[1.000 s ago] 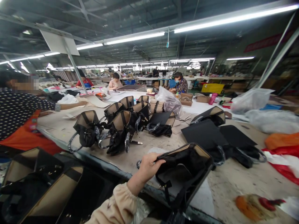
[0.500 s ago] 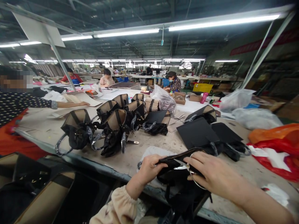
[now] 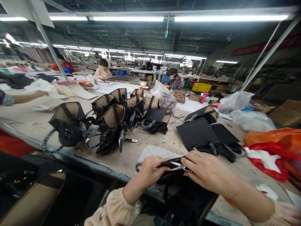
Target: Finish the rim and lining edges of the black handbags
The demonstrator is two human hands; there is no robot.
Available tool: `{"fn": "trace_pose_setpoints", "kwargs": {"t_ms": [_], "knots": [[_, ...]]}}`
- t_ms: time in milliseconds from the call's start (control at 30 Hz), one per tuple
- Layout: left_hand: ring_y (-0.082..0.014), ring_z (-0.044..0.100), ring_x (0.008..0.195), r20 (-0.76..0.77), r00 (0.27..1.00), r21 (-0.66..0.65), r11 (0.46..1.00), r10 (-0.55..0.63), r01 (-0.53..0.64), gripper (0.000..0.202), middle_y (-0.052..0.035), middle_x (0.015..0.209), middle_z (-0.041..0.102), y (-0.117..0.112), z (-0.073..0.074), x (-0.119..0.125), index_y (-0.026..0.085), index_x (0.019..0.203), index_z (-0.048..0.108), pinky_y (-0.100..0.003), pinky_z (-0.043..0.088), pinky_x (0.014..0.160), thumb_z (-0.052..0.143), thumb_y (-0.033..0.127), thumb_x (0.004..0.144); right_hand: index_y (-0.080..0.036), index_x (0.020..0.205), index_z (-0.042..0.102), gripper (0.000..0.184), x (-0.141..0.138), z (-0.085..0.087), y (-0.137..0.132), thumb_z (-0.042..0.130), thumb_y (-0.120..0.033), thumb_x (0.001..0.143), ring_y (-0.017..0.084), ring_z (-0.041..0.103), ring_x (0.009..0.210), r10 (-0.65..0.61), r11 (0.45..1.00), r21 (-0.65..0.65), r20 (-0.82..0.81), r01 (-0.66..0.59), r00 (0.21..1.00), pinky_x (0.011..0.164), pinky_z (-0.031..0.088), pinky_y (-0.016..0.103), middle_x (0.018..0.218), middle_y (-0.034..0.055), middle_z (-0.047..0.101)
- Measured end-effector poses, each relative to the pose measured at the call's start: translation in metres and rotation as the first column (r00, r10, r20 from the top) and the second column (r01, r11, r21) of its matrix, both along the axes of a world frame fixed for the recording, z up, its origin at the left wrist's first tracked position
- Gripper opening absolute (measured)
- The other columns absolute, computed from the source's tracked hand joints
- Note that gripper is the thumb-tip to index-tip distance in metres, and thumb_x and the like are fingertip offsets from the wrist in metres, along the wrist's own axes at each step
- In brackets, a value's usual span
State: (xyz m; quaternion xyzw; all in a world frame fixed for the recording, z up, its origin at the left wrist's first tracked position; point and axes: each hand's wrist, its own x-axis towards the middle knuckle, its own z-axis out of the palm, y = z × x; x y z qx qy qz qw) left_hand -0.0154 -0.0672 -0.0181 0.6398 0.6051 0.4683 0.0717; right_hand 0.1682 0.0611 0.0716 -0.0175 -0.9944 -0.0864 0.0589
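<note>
A black handbag [image 3: 181,191] is in front of me at the table's near edge, its upper edge raised toward me. My left hand [image 3: 151,171] pinches that edge between thumb and fingers. Metal scissors [image 3: 175,165] are in my right hand [image 3: 204,169], their blades apart and pointing left along the bag's edge, near my left fingertips. The right fingers cover most of the scissor handles. Whether a thread lies between the blades is too small to tell. A pale sheet [image 3: 155,153] lies under the bag on the table.
Several black handbags [image 3: 113,125] with plastic-wrapped handles stand on the table [image 3: 145,141]. More black bags [image 3: 198,133] lie at right, beside orange and red plastic bags [image 3: 279,141]. Another bag [image 3: 35,201] is at lower left. A co-worker's hand [image 3: 41,93] rests at far left.
My view has turned and dropped slightly. The scissors have come closer to the bag's edge and my left fingers. The co-worker at left is mostly out of view.
</note>
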Motion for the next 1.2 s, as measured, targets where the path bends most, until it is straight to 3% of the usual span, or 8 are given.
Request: {"fn": "trace_pose_setpoints", "kwargs": {"t_ms": [300,500,933,1200], "knots": [[-0.0168,0.066,0.076,-0.051,0.997,-0.034,0.998,-0.059,0.058,0.019,-0.0027,0.081,0.072,-0.007,0.029,0.006,0.022,0.096,0.070,-0.027,0.048,0.072,0.061,0.031,0.082,-0.023,0.087,0.056,0.008,0.010,0.020,-0.006,0.055,-0.030,0.083,0.018,0.052,0.075,0.025,1.000,-0.020,0.024,-0.024,0.999,0.065,0.037,0.031,0.083,0.0029,0.058],[-0.0141,0.065,0.075,-0.063,0.994,-0.049,0.995,-0.087,0.084,0.014,0.0001,0.079,0.071,-0.011,0.037,0.013,0.024,0.090,0.071,-0.024,0.047,0.070,0.061,0.029,0.082,-0.023,0.087,0.056,0.008,0.023,0.024,-0.012,0.054,-0.031,0.084,0.017,0.051,0.073,0.031,0.998,-0.058,0.005,-0.030,1.000,0.062,0.035,0.030,0.081,0.0018,0.058],[-0.0145,0.062,0.070,-0.013,0.996,-0.078,0.993,-0.094,0.092,0.012,0.0000,0.075,0.070,-0.012,0.035,0.028,0.022,0.089,0.071,-0.025,0.042,0.067,0.064,0.024,0.079,-0.023,0.089,0.054,0.011,0.039,0.024,-0.026,0.056,-0.031,0.083,0.018,0.049,0.076,-0.063,0.983,-0.167,0.078,0.076,0.995,0.065,0.030,0.031,0.085,0.0004,0.057],[-0.0131,0.061,0.066,0.017,0.999,0.046,0.998,-0.044,0.043,0.008,0.0012,0.069,0.068,-0.019,0.024,0.041,0.019,0.084,0.068,-0.024,0.040,0.064,0.066,0.021,0.077,-0.022,0.088,0.054,0.013,0.042,0.022,-0.039,0.056,-0.034,0.083,0.018,0.051,0.078,-0.119,0.956,-0.254,0.114,0.145,0.986,0.066,0.030,0.030,0.085,0.0009,0.058]]}}
